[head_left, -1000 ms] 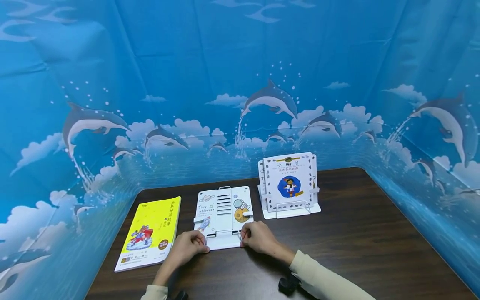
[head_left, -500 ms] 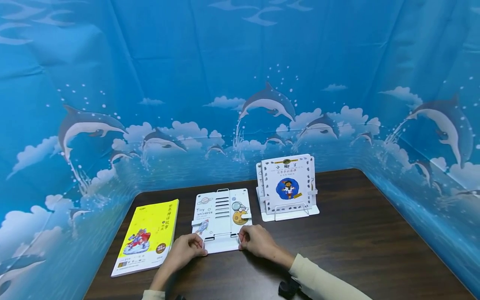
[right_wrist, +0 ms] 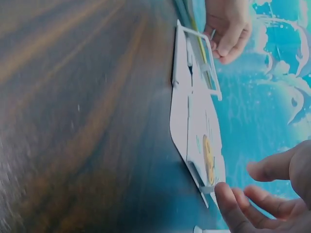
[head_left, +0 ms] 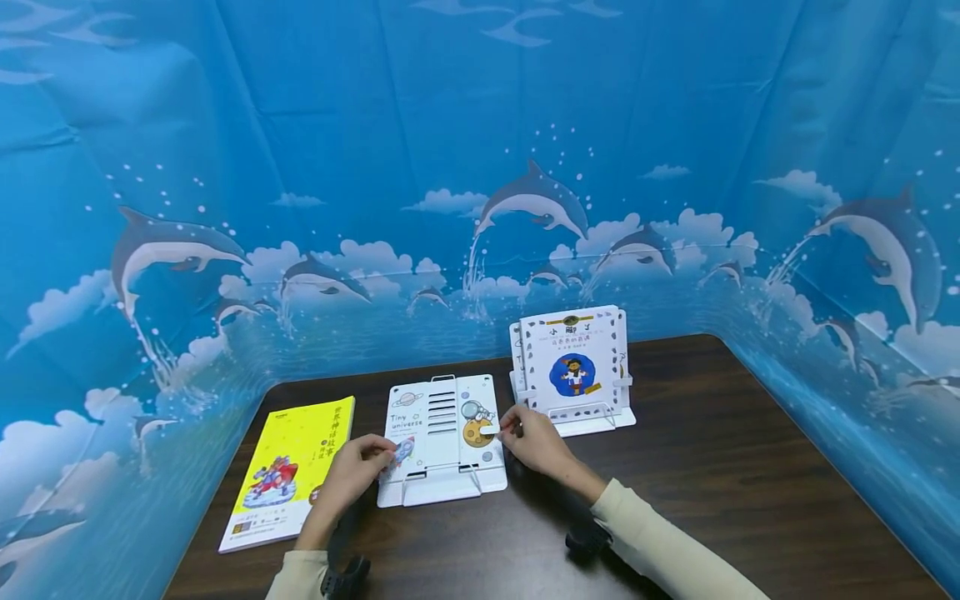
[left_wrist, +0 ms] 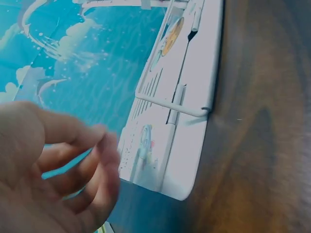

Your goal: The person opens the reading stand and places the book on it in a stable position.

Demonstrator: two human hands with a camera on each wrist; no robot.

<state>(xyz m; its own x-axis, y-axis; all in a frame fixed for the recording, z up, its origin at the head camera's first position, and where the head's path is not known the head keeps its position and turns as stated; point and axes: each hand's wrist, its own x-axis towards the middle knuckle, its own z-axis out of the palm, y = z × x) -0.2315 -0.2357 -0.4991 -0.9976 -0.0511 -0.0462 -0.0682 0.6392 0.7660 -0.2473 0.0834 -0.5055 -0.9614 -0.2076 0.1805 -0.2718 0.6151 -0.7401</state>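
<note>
A white reading stand [head_left: 442, 433], printed with "Tiny universe", a rocket, a planet and an astronaut, leans back at a low angle on the table. Its wire page holder [left_wrist: 170, 104] sticks out in front. My left hand [head_left: 352, 475] is at the stand's left edge, fingers loosely bent, thumb and fingertips close together with nothing seen between them. At the right edge, my right hand [head_left: 540, 442] has its fingertips by the small side clip [right_wrist: 208, 189]. The right wrist view shows thumb and fingers apart; fingertip contact with the clip is unclear.
A thick yellow book [head_left: 300, 458] lies left of the stand, partly behind my left hand. Behind on the right, a second white stand [head_left: 592, 427] holds up a white picture book [head_left: 573, 333]. A blue dolphin-print curtain [head_left: 450, 167] surrounds the dark wooden table [head_left: 675, 467].
Both hands have left the wire holder's lower ends and moved up and outward to the stand's side edges. The wire holder now stands uncovered in front. The books stay in place.
</note>
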